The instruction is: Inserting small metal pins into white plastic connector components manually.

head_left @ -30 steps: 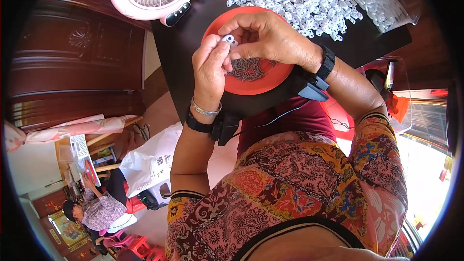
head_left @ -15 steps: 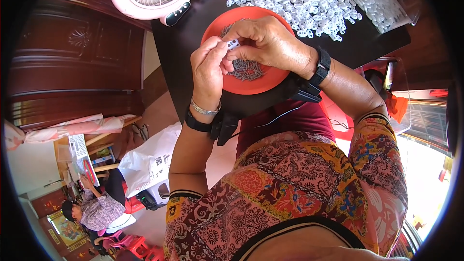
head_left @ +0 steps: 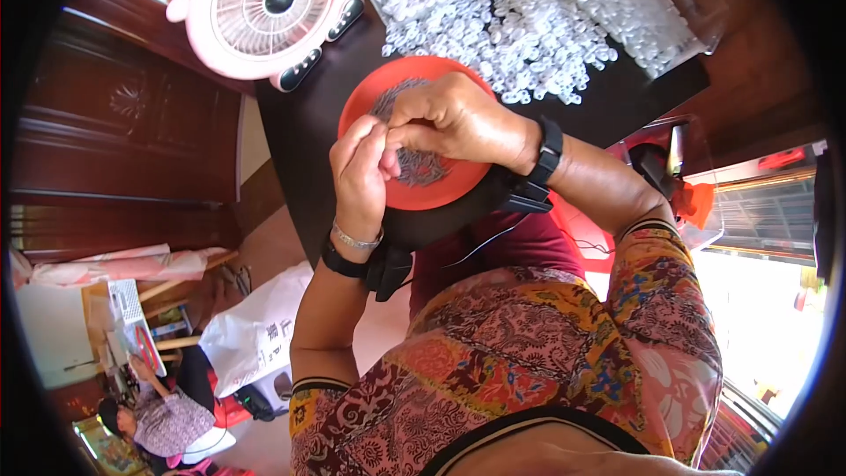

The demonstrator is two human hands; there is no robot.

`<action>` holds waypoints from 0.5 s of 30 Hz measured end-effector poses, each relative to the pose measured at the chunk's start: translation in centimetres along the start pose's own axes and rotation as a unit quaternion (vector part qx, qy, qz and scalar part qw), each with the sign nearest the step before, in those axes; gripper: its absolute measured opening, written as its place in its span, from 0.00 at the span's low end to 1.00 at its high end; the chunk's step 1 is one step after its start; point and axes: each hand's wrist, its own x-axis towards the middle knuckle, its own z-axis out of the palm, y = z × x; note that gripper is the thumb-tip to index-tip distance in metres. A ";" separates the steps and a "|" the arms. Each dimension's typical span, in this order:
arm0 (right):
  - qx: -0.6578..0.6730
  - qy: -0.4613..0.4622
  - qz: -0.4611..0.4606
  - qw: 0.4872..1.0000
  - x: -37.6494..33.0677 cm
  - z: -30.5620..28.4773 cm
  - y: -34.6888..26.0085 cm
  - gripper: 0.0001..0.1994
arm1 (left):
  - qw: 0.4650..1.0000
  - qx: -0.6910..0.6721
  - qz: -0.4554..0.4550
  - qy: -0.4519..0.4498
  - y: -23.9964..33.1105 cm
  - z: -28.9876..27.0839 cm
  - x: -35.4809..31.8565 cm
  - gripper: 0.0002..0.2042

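Over an orange-red round plate (head_left: 463,183), my hands meet fingertip to fingertip. My left hand (head_left: 357,172) is closed in a pinch; the small white plastic piece with dark holes, visible between the fingers half a second ago, is now covered by them. My right hand (head_left: 467,123) pinches with thumb and forefinger against the left fingertips, and whatever it grips is hidden. Many thin grey screw-like pieces (head_left: 421,169) lie in the plate below. Beyond the plate, a large heap of small white plastic pieces (head_left: 493,31) spreads over the dark table (head_left: 300,141).
A pink and white fan (head_left: 279,0) stands at the table's far left. A clear container (head_left: 696,40) with more white pieces is at the far right. Another person (head_left: 172,423) sits at the lower left near a white plastic bag (head_left: 256,330). Dark straps circle both my wrists.
The whole view has shifted, so table, plate and hands appear lower and further left. My fingers have closed over the white piece, which no longer shows. Both hands stay together above the plate.
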 end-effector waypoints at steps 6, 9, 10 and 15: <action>-0.045 0.038 0.027 0.998 0.2 -1.1 -0.9 0.05 | 1.000 0.000 0.025 0.003 -0.5 -0.2 0.9 0.11; -0.063 0.100 0.022 0.993 0.9 -3.0 -3.0 0.06 | 0.999 0.014 0.047 0.014 -0.6 -0.8 1.0 0.12; -0.081 0.127 0.002 0.989 1.1 -4.0 -2.9 0.06 | 0.998 0.019 0.052 0.009 -0.5 -0.9 1.0 0.12; -0.409 0.203 -0.017 0.890 3.5 -11.6 -6.2 0.10 | 0.997 0.026 0.064 0.023 0.1 -1.6 0.0 0.11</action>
